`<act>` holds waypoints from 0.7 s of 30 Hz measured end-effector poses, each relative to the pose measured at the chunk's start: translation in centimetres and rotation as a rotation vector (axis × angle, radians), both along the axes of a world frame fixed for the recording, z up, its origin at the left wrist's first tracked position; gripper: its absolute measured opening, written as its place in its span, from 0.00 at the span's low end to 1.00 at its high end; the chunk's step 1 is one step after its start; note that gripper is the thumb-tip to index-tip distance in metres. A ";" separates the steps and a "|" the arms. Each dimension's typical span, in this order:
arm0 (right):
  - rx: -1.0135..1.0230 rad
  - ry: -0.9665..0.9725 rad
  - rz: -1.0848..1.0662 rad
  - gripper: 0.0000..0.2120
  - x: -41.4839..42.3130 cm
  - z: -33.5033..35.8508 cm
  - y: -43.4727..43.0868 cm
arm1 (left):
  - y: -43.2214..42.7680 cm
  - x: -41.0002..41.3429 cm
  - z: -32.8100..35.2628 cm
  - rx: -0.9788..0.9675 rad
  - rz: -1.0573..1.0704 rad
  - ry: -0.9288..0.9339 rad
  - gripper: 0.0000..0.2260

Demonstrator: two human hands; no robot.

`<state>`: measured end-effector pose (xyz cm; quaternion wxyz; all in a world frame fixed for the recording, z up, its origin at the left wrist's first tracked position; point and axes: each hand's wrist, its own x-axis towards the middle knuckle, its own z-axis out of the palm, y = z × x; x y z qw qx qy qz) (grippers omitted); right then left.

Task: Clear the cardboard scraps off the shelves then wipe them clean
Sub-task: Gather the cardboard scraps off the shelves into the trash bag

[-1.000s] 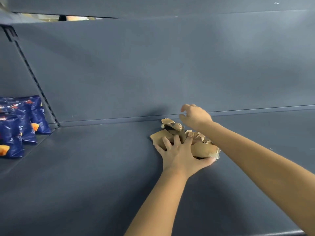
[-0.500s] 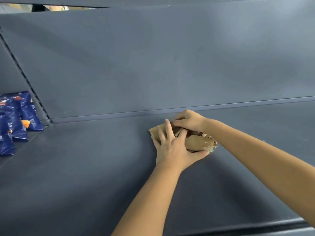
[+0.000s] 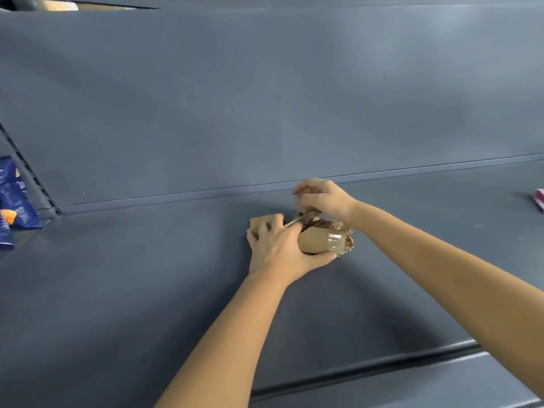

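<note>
From the head camera we look down at a wide, dark grey shelf (image 3: 147,290) with a matching back panel behind it. At the far left edge sit blue snack bags (image 3: 16,201) with orange on them, past a slotted upright; at the far right edge lies a small red-and-white item (image 3: 539,200), too cropped for us to identify. Nothing blocks our view of the hands. Mid-shelf, near the back, our left hand (image 3: 279,248) wraps its fingers and thumb around a bundle of cardboard scraps (image 3: 321,240), taped on one side. Our right hand (image 3: 323,197) hovers just above, fingers loosely curled, pinching at a loose scrap atop the bundle.
</note>
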<state>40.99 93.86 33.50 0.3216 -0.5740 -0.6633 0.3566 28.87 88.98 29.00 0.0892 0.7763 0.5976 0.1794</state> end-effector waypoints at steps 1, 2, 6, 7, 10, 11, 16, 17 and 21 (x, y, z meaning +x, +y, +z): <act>-0.032 -0.018 -0.018 0.09 0.7 0.2 -0.2 | 0.0 0.0 0.0 0.005 -0.001 -0.004 0.31; -0.073 -0.061 -0.027 0.11 1.3 0.3 -0.7 | 0.0 0.0 0.0 0.009 -0.003 -0.013 0.32; -0.154 -0.054 0.013 0.15 2.0 -1.1 -3.4 | 0.0 -0.1 -0.1 0.035 -0.024 -0.064 0.29; -0.147 -0.016 -0.002 0.15 1.9 -1.8 -4.0 | -0.1 -0.1 -0.1 0.036 -0.033 -0.073 0.29; -0.065 0.011 -0.098 0.14 1.3 -3.3 -4.6 | -0.4 -0.1 0.2 0.033 -0.062 -0.114 0.28; -0.022 -0.032 -0.146 0.14 1.0 -3.6 -4.4 | -0.5 -0.1 0.3 0.036 -0.070 -0.127 0.28; 0.146 -0.122 -0.305 0.15 -0.4 -3.9 -4.8 | -0.9 -0.1 0.3 0.068 -0.087 -0.131 0.27; 0.150 -0.117 -0.321 0.15 -0.5 -3.8 -5.0 | -0.9 -0.2 0.4 0.063 -0.081 -0.128 0.26; 0.161 -0.138 -0.355 0.17 -0.8 -3.8 -5.6 | -1.3 -0.4 0.6 0.025 -0.093 -0.223 0.22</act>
